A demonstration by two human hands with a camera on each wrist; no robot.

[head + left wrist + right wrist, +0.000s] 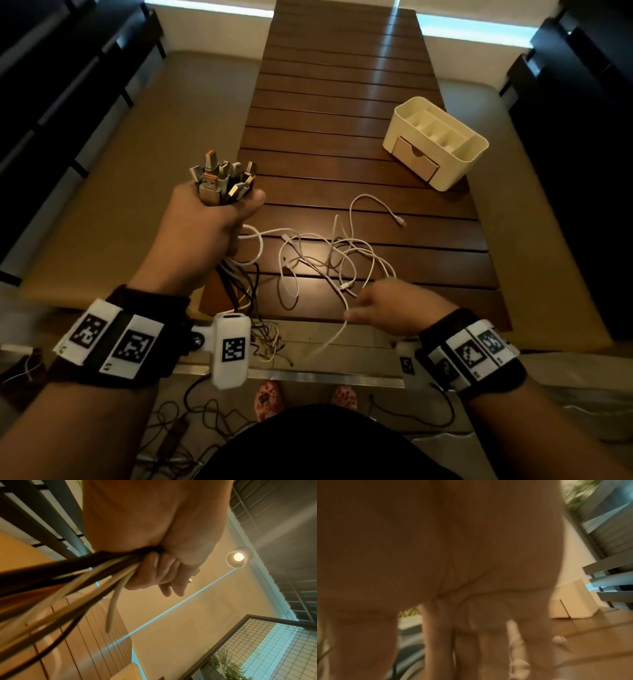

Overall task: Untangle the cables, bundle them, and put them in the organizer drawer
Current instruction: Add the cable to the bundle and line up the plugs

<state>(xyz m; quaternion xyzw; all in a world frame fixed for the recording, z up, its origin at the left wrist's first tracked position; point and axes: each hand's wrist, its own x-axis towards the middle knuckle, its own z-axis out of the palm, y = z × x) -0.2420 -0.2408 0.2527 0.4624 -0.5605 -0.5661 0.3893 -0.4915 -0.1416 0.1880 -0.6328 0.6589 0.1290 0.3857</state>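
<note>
The left hand [205, 222] curls tightly round a bundle of cables [222, 181], USB plugs up, cords hanging below. The right hand [394, 306], blurred, pinches a white cable [339, 329] at the slatted wooden table's [342, 102] near edge. Loose white cables [329, 250] sprawl between. Far right sits the cream organizer [436, 144], drawer [414, 162] closed.

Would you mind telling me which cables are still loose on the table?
The white cables tangled on the table; the rest are gripped, plugs up, in the left hand.
</note>
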